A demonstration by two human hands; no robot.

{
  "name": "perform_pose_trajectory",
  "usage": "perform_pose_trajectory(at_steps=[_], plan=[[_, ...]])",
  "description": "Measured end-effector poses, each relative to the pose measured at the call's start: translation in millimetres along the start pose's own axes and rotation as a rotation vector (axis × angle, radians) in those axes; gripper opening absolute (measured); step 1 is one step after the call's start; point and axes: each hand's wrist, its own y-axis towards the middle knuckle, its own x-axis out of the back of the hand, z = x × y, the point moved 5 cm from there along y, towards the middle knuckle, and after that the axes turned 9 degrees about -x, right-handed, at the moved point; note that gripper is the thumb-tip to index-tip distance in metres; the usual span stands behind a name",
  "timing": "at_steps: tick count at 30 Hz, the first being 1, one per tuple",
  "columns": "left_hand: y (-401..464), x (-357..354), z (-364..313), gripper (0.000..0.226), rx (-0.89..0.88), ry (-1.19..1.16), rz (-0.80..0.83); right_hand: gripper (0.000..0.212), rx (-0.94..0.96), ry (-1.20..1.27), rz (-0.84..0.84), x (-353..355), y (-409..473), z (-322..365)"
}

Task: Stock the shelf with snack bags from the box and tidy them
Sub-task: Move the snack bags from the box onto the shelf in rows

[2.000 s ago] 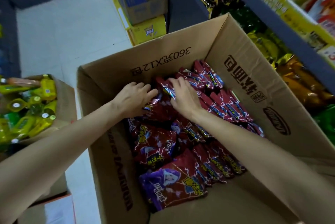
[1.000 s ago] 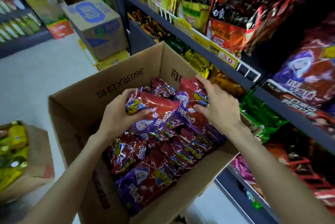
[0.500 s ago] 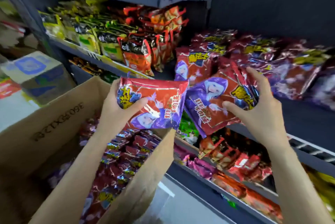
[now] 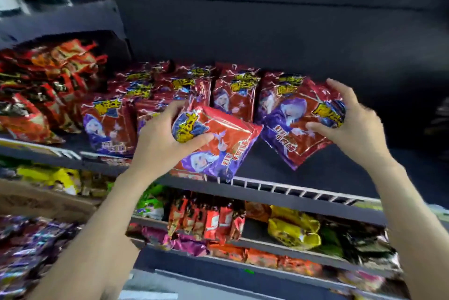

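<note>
Two snack bags held up at the shelf [image 4: 303, 193], more already stocked on it.

The left bag [image 4: 218, 144], red and purple foil with a yellow logo, tilts above the shelf's front rail, gripped at its top end. The right bag [image 4: 298, 127], same print, hangs tilted over the shelf's bare right part, pinched at its upper edge. Matching bags [image 4: 233, 91] stand upright in rows at the shelf's back and left. The box [image 4: 36, 202] sits below the shelf, left, blurred.
</note>
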Motion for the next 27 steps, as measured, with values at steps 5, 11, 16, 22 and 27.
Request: perform_pose_trajectory(at_steps=[5,11,16,22,27], plan=[[41.9,-43.2,-4.1,0.051,-0.067,0.075,0.108,0.086,0.181,-0.275,0.133,-30.2,63.9,-2.4],[67.1,-76.0,13.1,0.065,-0.146,0.211,0.219,0.095,0.359,-0.397,0.429,-84.5,110.5,-1.7],[76.2,-93.2,20.8,0.064,-0.168,0.293,0.260,0.095,0.190,-0.340,0.132,-74.2,108.4,-34.6],[88.0,-101.1,21.5,0.064,-0.182,0.283,0.264,0.108,-0.172,-0.062,0.152,-86.7,76.6,-59.6],[90.5,-93.8,16.9,0.059,-0.255,0.184,0.260,0.087,0.271,0.085,0.002,-78.5,34.6,7.2]])
